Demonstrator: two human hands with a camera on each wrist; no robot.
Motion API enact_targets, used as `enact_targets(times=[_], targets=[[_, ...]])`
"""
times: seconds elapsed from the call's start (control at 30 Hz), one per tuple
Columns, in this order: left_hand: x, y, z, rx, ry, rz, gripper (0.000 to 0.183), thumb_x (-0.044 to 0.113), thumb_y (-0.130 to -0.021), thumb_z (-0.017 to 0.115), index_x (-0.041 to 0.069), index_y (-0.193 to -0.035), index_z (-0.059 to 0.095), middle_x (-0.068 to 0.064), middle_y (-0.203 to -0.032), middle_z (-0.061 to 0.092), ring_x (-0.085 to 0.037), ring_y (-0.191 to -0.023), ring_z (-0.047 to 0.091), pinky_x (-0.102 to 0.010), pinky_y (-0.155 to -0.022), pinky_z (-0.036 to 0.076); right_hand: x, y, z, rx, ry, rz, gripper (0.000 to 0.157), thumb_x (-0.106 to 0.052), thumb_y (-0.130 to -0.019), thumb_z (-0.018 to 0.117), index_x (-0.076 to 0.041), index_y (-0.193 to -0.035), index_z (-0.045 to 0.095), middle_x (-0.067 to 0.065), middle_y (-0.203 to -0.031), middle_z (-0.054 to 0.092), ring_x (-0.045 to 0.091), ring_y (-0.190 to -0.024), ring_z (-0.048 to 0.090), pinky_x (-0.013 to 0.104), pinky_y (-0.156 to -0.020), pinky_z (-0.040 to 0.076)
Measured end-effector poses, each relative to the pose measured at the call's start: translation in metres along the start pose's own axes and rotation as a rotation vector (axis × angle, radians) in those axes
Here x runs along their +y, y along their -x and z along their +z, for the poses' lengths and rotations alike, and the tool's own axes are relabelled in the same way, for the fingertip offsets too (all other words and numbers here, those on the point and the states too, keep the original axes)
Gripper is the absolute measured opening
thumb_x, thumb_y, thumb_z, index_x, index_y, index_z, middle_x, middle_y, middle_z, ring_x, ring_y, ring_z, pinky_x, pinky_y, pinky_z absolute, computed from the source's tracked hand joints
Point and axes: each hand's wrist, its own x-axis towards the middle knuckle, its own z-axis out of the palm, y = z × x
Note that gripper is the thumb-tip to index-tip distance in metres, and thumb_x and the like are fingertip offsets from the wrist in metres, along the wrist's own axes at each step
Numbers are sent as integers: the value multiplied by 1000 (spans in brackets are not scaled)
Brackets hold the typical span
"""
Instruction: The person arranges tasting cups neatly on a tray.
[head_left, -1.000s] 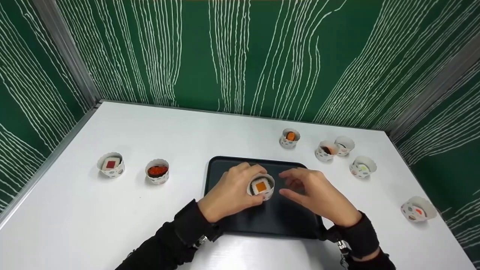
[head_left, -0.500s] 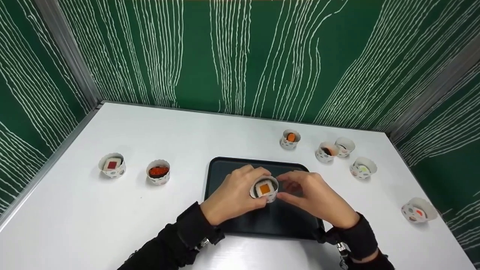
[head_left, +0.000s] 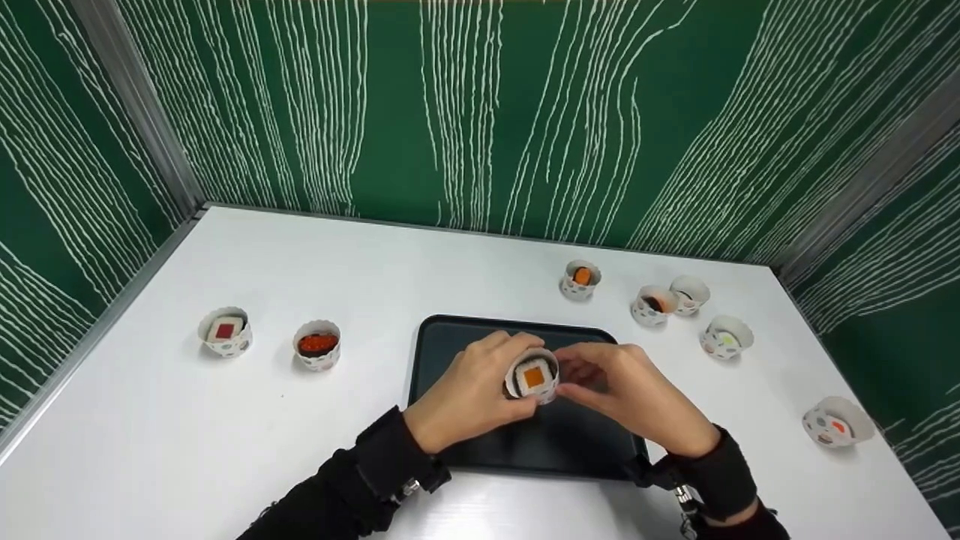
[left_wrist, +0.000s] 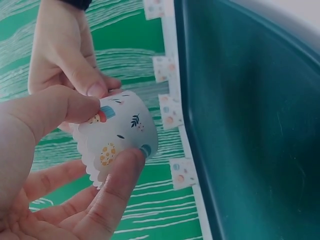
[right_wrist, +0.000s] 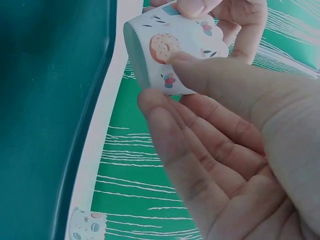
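A patterned paper baking cup [head_left: 550, 393] with a scalloped rim hangs above the dark tray [head_left: 540, 454]. Inside it sits a square sushi-like piece [head_left: 533, 376], white with an orange centre and a dark wrap. My left hand [head_left: 476, 390] grips the cup from the left, thumb on one side and fingers on the other. From the right, my right hand [head_left: 637, 390] pinches the same cup; the right wrist view has its thumb on the printed wall [right_wrist: 195, 37] and its index fingertip at the base. In the left wrist view the cup [left_wrist: 127, 122] is tipped sideways.
Two similar filled cups stand to the left, one with a red square [head_left: 225, 330], one with red roe [head_left: 317, 344]. Several more stand on the right, including one with an orange piece [head_left: 582, 276] and one near the right edge [head_left: 821, 427]. Green panels [head_left: 390, 112] enclose the white table [head_left: 360, 277].
My left hand has carried the cup slightly right, towards my right hand. My right hand's fingertips, apart from the cup before, now touch its right side.
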Motion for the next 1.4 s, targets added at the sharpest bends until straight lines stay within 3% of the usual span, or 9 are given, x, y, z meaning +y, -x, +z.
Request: enact_targets(times=[0.23, 0.47, 0.73, 1.0, 1.4], targets=[[1, 0, 1, -7, 0, -16, 61, 17, -89, 88, 13, -142, 60, -8, -126, 68, -19, -109, 68, -28, -91, 57, 2, 0, 1, 28, -1, -25, 36, -9, -95, 81, -8, -130, 73, -2, -108, 80, 7, -91, 77, 25, -81, 63], [-3, 0, 2, 4, -14, -10, 60, 11, -87, 87, 14, -141, 59, -8, -126, 68, -18, -102, 65, -26, -86, 53, 4, -1, 5, 35, 21, -41, 40, -8, -95, 81, -9, -133, 72, -2, -111, 79, 7, -94, 77, 26, -82, 63], [-5, -2, 3, 48, -14, 17, 56, 12, -88, 86, 14, -138, 60, -6, -122, 68, -17, -100, 66, -27, -85, 54, 5, -1, 4, 61, -11, -62, 40, -12, -94, 83, -10, -132, 72, -3, -110, 80, 7, -93, 76, 26, -81, 63], [-3, 0, 4, 46, -23, 31, 60, 5, -88, 85, 13, -140, 59, -9, -126, 66, -21, -106, 68, -31, -90, 58, 5, -1, 3, 46, -47, -43, 46, -18, -94, 84, -12, -137, 69, -3, -117, 78, 9, -97, 77, 33, -85, 64], [-3, -1, 7, 57, 9, 25, 55, -8, -90, 74, 11, -139, 59, -9, -124, 66, -18, -98, 64, -23, -81, 51, 6, -1, 4, 36, -86, -48, 56, -22, -91, 88, -14, -142, 65, 1, -127, 74, 14, -104, 78, 30, -89, 64]])
